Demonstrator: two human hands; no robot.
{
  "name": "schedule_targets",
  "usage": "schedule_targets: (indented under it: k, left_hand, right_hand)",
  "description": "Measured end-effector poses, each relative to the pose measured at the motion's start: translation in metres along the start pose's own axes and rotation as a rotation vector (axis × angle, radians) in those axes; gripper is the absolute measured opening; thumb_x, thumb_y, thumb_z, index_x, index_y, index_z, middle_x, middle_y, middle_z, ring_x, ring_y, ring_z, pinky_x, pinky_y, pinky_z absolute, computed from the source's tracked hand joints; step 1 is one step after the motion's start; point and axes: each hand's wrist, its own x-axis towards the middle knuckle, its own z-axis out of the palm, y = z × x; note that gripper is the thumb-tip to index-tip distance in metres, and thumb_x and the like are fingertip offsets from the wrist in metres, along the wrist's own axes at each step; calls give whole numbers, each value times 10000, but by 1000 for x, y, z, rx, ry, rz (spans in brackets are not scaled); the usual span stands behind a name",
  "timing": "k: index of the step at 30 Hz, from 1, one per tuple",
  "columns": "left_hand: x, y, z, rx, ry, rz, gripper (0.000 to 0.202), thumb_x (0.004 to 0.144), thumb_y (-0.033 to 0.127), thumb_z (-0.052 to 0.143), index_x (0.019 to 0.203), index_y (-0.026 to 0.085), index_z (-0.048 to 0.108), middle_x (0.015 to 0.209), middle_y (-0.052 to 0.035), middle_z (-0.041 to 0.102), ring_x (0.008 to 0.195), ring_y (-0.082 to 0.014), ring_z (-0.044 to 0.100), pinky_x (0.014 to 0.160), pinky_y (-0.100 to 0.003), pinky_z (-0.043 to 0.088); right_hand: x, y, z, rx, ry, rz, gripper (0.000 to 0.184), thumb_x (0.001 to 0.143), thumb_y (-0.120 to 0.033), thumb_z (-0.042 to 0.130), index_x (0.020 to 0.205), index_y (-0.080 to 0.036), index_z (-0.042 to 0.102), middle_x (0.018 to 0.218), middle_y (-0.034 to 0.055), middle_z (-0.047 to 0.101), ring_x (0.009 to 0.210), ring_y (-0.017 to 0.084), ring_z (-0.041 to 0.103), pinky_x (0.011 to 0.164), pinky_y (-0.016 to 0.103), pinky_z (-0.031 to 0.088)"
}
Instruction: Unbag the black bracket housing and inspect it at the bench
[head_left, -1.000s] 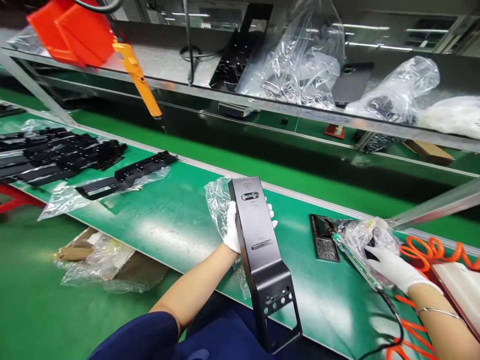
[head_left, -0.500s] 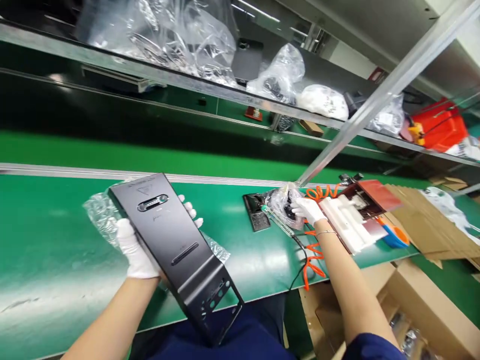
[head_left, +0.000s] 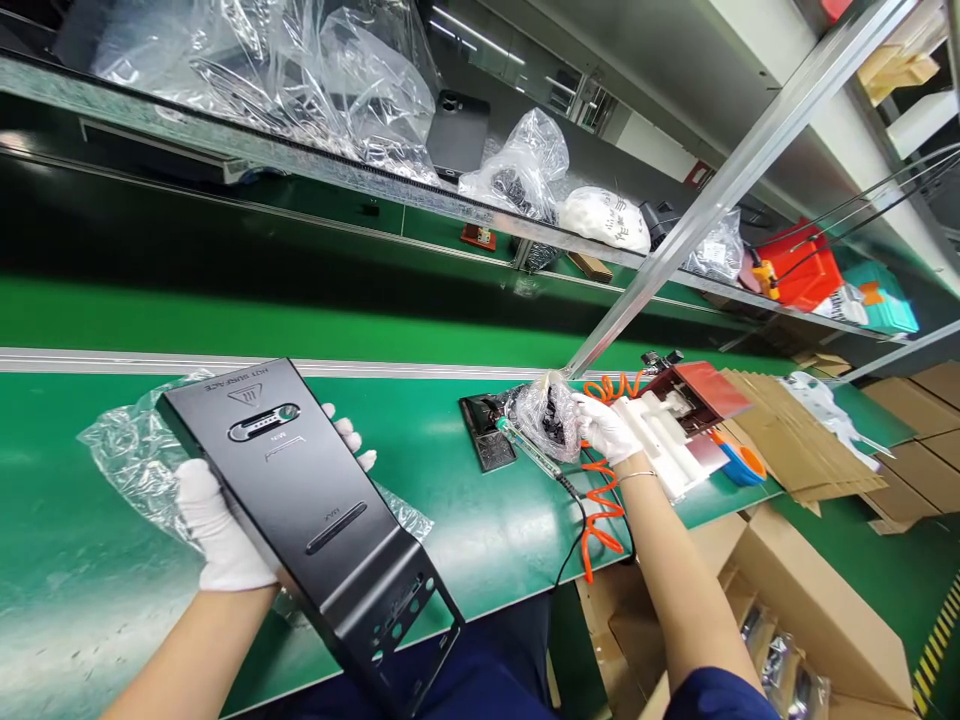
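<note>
Your left hand (head_left: 221, 535), gloved in white, grips the long black metal panel (head_left: 307, 500) from underneath, fingers wrapped over its far edge, holding it tilted above the table (head_left: 465, 520) in the lower left of the frame. A crumpled clear plastic sheet (head_left: 127, 460) lies under and behind the panel.

Your right hand (head_left: 604, 428), also gloved, sits at centre right with its fingers closed into a small clear bag of dark parts (head_left: 546, 415). Judging by this, you are at the step of fetching a small part for the panel. The next move calls for pinching one piece cleanly out of the bag, and the glove and crinkled film make that fiddly.

Just beside the bag lies a slim screwdriver (head_left: 529, 448) with its black cable, and a small black plate (head_left: 487, 435) to its left. The orange coiled hose (head_left: 600, 500) runs below your right wrist and could snag. A white foam block (head_left: 664, 440) and cardboard boxes (head_left: 810, 600) crowd the right side. Bags of parts fill the shelf (head_left: 315, 160) along the top.
</note>
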Motion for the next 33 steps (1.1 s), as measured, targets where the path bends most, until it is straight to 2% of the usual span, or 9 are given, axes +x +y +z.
schedule_targets:
  k: [4,8,10,13,16,19,23,28,33]
  left_hand:
    - [0,0,0,-6,18,-9,854,694,864,511,1305,282,640,1219,-79,654,1001,-277,638,750,-445,661]
    - [0,2,1,-16,17,1,801,742,836,460,1298,289,642,1198,-76,664,984,-273,653,748,-445,665]
    - [-1,3,2,-11,30,-4,797,745,831,454,1300,290,641,1207,-74,663,982,-276,657,753,-446,667]
    - [-3,4,2,-21,40,-2,794,751,819,453,1310,287,636,1266,-73,644,997,-274,657,757,-439,669]
    - [-3,4,0,-34,18,6,860,692,849,537,1325,274,628,1345,-78,609,1023,-278,658,797,-449,666]
    - [-3,3,-4,-50,0,-19,964,592,871,651,1334,256,622,1351,-105,605,1020,-294,666,812,-481,658]
    - [-2,3,-8,-104,-21,-62,1007,560,849,710,1349,231,609,1367,-134,595,1036,-302,673,846,-511,642]
    - [0,4,-8,-197,-48,-125,999,524,791,794,1323,219,616,1355,-146,606,1079,-306,675,886,-511,631]
    - [3,2,-11,-308,-114,-199,1010,491,737,861,1304,189,620,1314,-155,632,1051,-294,688,913,-505,625]
  right_hand:
    - [-1,-4,-2,183,-107,116,420,794,-251,771,1157,-91,632,885,36,532,709,81,482,598,109,448]
    - [0,-9,-4,249,-95,135,361,969,-381,677,1166,-90,596,981,66,528,771,101,510,638,145,489]
    - [-1,-11,-4,251,-71,116,314,998,-363,660,1130,-87,589,948,53,518,739,92,495,637,146,484]
    - [-3,-16,0,221,-55,88,294,930,-280,732,1098,-85,590,949,49,528,761,99,509,677,165,507]
    - [-7,-28,8,183,-68,63,391,782,-273,852,1037,-102,611,962,58,554,832,127,546,732,192,541]
    - [-13,-45,21,149,-130,58,531,665,-316,941,1061,-131,640,901,41,558,828,134,562,747,194,553]
    - [-23,-69,44,55,-274,93,668,685,-407,961,1206,-137,641,946,55,589,848,135,599,742,174,557]
    - [-25,-89,78,-98,-423,88,580,744,-561,918,937,-106,613,907,95,611,867,186,639,751,217,583]
    - [-20,-102,112,-229,-512,36,618,864,-686,778,941,-150,479,903,66,601,789,205,655,703,273,592]
